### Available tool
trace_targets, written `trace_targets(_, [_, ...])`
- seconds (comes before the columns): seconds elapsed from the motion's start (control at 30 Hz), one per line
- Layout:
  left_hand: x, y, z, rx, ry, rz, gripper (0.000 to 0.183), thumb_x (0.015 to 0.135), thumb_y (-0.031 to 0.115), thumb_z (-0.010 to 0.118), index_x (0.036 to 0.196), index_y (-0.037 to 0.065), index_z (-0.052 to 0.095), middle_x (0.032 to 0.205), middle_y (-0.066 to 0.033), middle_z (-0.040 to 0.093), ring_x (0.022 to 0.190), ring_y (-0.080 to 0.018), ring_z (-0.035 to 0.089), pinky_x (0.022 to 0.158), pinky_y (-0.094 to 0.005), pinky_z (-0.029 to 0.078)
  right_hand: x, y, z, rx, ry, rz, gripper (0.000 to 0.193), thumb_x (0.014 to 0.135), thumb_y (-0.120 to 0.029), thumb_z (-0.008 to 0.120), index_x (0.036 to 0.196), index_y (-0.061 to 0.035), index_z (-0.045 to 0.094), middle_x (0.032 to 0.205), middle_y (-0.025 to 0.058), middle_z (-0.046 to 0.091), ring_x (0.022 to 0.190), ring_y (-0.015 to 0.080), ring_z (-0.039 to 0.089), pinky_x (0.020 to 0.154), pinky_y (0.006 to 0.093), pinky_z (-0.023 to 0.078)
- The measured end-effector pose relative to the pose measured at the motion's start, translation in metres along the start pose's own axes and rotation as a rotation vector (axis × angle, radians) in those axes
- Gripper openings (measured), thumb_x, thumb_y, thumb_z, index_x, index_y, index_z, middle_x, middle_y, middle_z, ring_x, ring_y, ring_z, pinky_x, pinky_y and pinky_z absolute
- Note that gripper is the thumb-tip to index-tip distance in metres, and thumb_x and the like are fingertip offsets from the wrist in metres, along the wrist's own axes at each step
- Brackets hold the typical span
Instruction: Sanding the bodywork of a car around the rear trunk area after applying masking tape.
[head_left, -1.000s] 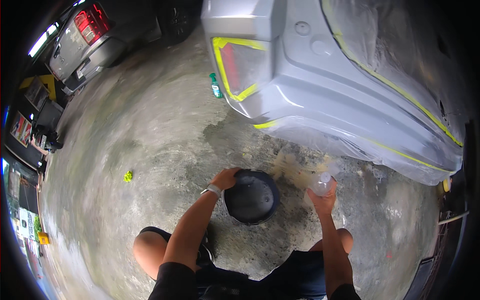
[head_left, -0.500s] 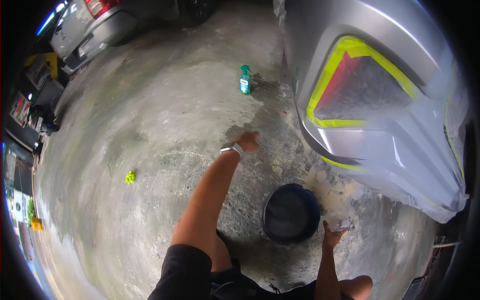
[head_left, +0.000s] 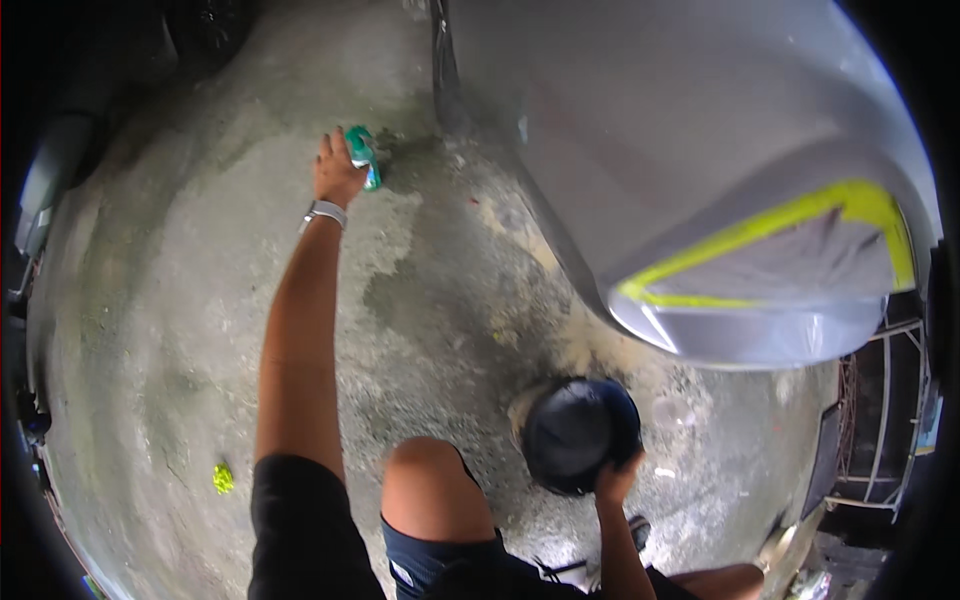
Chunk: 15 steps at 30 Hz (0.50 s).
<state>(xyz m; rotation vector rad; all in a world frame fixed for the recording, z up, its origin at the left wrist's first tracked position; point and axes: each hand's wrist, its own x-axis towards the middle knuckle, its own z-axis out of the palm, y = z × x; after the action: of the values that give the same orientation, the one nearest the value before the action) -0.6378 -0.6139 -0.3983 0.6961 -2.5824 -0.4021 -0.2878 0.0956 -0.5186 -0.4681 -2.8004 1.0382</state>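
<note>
My left hand (head_left: 338, 175) is stretched far forward at a green spray bottle (head_left: 370, 172) with a trigger top, which stands on the concrete. Its fingers are spread beside the bottle and partly cover it; no firm grip shows. Close to my body, my right hand (head_left: 618, 482) is closed on the rim of a dark bucket (head_left: 572, 440). The bucket looks slightly tilted, and its inside is dark. Just right of it, a faint clear round object (head_left: 672, 410) lies on the floor, too indistinct to name.
A silver car body panel (head_left: 640, 120) takes up the upper right, with yellow masking tape (head_left: 740, 235) framing a covered area. A crumpled yellow-green piece (head_left: 223, 478) lies at the left on wet-patched concrete (head_left: 400, 290). A metal frame (head_left: 880, 430) stands far right.
My left hand has reached forward to the spray bottle. My right hand has left the clear object and taken the bucket's rim. The view has shifted, bringing the car panel further across.
</note>
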Motion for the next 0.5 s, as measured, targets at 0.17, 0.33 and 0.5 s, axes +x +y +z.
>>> trace_targets(0.17, [0.014,0.007,0.023,-0.007,-0.067,-0.031,0.105,0.086,0.026,0.086,0.172,0.017,0.025,0.175,-0.0213,0.032,0.155,-0.0511,0.037,0.127,-0.0552,0.036,-0.007,-0.020,-0.014,-0.107,0.008,0.129,0.078,0.092,-0.002,0.055,0.165,0.0006,0.026,0.147,0.0372,0.056,0.135,0.0550,0.058,0.117,0.0551,0.044])
trace_targets(0.33, [0.055,-0.019,0.072,0.009,-0.046,0.141,0.107,0.085,0.020,0.086,0.173,0.018,0.024,0.174,-0.0215,0.035,0.160,-0.0428,0.035,0.131,-0.0583,0.028,-0.003,-0.016,-0.019,-0.089,-0.033,0.172,0.076,0.092,-0.003,0.055,0.162,0.0077,0.029,0.156,0.0382,0.048,0.148,0.0511,0.047,0.125,0.0524,0.036])
trace_targets(0.5, [0.095,-0.122,0.087,-0.359,0.055,0.340,0.087,0.078,0.007,0.088,0.156,0.008,0.049,0.139,-0.0187,0.068,0.126,-0.0416,0.067,0.106,-0.0480,0.056,0.002,-0.076,-0.012,-0.033,-0.116,0.156,0.075,0.091,-0.005,0.059,0.160,0.0070,0.034,0.147,0.0377,0.055,0.141,0.0511,0.054,0.121,0.0507,0.043])
